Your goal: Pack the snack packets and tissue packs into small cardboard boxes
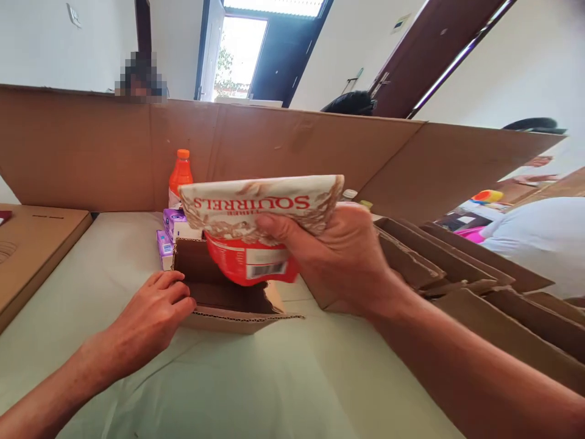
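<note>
My right hand is closed round a red and white snack bag, printed "Three Squirrels" and held upside down. The bag hangs above a small cardboard box, its lower end over the box's open top. At the box's left corner, my left hand grips the rim with bent fingers. Dark brown inner walls show inside the box; the bag hides part of its opening. Just behind the box stand purple and white cartons and an orange bottle, partly covered by the bag.
A tall cardboard panel runs along the back of the pale green cloth surface. Flattened or open cardboard boxes crowd the right side. At left lies a flat cardboard box. Another person is at the far right.
</note>
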### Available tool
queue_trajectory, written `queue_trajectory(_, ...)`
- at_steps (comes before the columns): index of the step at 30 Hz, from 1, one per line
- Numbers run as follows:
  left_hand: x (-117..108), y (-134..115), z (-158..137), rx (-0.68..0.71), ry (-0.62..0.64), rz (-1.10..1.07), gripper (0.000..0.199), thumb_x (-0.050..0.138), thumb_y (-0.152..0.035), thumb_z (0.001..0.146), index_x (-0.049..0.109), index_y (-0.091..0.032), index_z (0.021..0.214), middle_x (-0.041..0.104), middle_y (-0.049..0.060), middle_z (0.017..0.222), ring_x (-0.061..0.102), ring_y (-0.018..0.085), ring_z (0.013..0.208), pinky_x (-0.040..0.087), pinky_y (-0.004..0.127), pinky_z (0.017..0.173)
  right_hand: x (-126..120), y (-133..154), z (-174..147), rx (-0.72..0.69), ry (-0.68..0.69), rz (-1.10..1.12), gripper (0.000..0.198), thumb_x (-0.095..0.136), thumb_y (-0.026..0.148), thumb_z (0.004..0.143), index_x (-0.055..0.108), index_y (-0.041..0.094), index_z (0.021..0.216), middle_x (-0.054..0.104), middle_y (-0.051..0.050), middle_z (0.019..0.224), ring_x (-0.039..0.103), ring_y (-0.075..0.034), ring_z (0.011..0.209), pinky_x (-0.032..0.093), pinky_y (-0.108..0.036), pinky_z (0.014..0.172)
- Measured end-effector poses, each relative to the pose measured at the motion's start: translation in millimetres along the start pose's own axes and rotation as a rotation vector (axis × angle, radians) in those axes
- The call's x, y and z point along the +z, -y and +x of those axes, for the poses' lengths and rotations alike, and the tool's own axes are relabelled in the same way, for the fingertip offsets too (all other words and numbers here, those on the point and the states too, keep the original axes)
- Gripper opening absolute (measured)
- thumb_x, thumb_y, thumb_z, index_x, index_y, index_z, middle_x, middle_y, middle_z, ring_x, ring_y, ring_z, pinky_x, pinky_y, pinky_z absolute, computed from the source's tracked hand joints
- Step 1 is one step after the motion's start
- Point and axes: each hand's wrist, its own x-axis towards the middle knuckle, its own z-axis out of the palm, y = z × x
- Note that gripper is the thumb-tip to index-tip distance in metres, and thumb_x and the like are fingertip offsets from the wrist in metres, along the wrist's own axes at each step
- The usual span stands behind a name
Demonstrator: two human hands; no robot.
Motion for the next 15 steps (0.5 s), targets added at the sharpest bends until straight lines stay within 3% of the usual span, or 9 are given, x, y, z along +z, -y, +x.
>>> queue_trajectory(2,0,0,0,-0.006,-0.032,0.01,0.032,0.042,0.002,0.091,0.067,-0.016,0.086,0.07,0.008,0.089,0.061,0.026,0.1,0.054,0.039,0.086,8,-7,1,-0.009,0.086,0.018,0.027,0.065,0.044,0.089,0.075,0.02,0.083,0.073,-0.001,0.076,0.066,-0.018,0.07,0.053,-0.027,0.058)
queue_trajectory(4,-2,2,-1,-0.03,-0.011,0.007,0.031,0.042,0.001,0.092,0.067,-0.017,0.085,0.069,0.007,0.085,0.061,0.025,0.097,0.054,0.037,0.083,11,-16,-1,-0.012,0.27,-0.05,0.028,0.061,0.043,0.09,0.075,0.019,0.084,0.074,-0.002,0.078,0.065,-0.018,0.07,0.052,-0.026,0.057)
queue_trajectory(8,-3,5,0,-0.034,0.028,-0.008,0.028,0.045,0.0,0.091,0.064,-0.018,0.079,0.066,0.006,0.078,0.06,0.025,0.095,0.053,0.037,0.082,14,-24,1,0.069,0.607,-0.48,0.029,0.056,0.033,0.092,0.073,0.017,0.073,0.071,-0.004,0.067,0.06,-0.016,0.061,0.046,-0.026,0.056)
queue_trajectory(11,-1,6,1,-0.042,0.019,0.002,0.026,0.049,0.001,0.088,0.065,-0.019,0.081,0.066,0.004,0.078,0.06,0.024,0.094,0.051,0.041,0.091,31,-19,4,0.112,0.892,-0.8,0.027,0.057,0.025,0.092,0.075,0.013,0.075,0.074,-0.013,0.072,0.066,-0.021,0.065,0.043,-0.028,0.057)
queue_trajectory(15,-3,4,4,-0.027,0.0,0.007,0.025,0.051,-0.001,0.085,0.067,-0.02,0.08,0.067,0.003,0.083,0.064,0.024,0.096,0.036,0.057,0.114,68,-19,3,0.044,1.217,-0.798,0.024,0.056,0.01,0.086,0.079,0.009,0.093,0.078,-0.021,0.091,0.073,-0.028,0.081,0.045,-0.03,0.062)
